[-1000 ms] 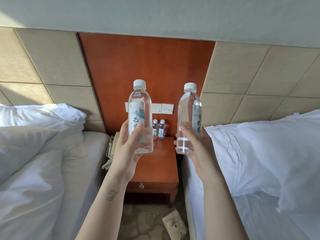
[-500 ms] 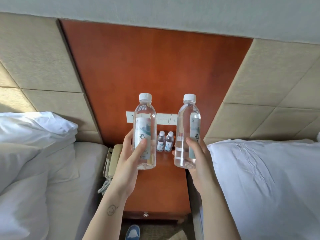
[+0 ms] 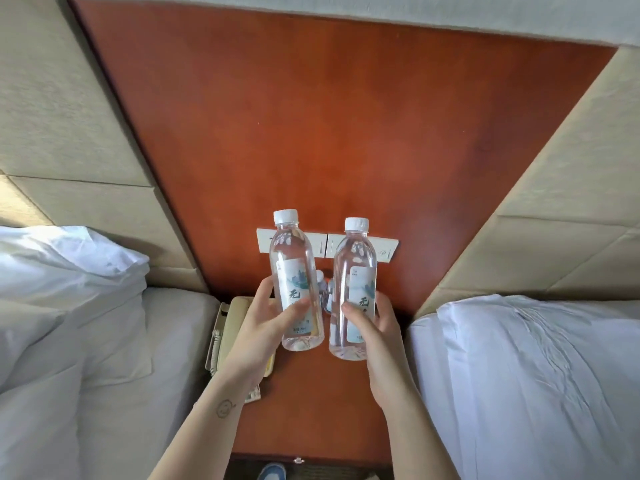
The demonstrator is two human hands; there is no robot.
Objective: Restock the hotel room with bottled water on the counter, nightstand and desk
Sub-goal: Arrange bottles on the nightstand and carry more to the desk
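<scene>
I hold two clear water bottles with white caps upright over the wooden nightstand (image 3: 322, 403). My left hand (image 3: 263, 327) grips the left bottle (image 3: 294, 271) around its lower half. My right hand (image 3: 374, 334) grips the right bottle (image 3: 353, 282) the same way. Both bottles hang a little above the nightstand top, side by side and apart. Between and behind them, two small bottles (image 3: 323, 292) stand at the back of the nightstand, mostly hidden.
A beige telephone (image 3: 228, 327) lies on the nightstand's left side, partly under my left wrist. White wall switches (image 3: 384, 249) sit on the red-brown panel behind. Beds with white pillows flank the nightstand, left (image 3: 69, 306) and right (image 3: 519, 358). A shoe (image 3: 272, 472) shows at the bottom.
I have come closer to the nightstand and look down on it more steeply. Both bottles have sunk lower over its top and moved closer together.
</scene>
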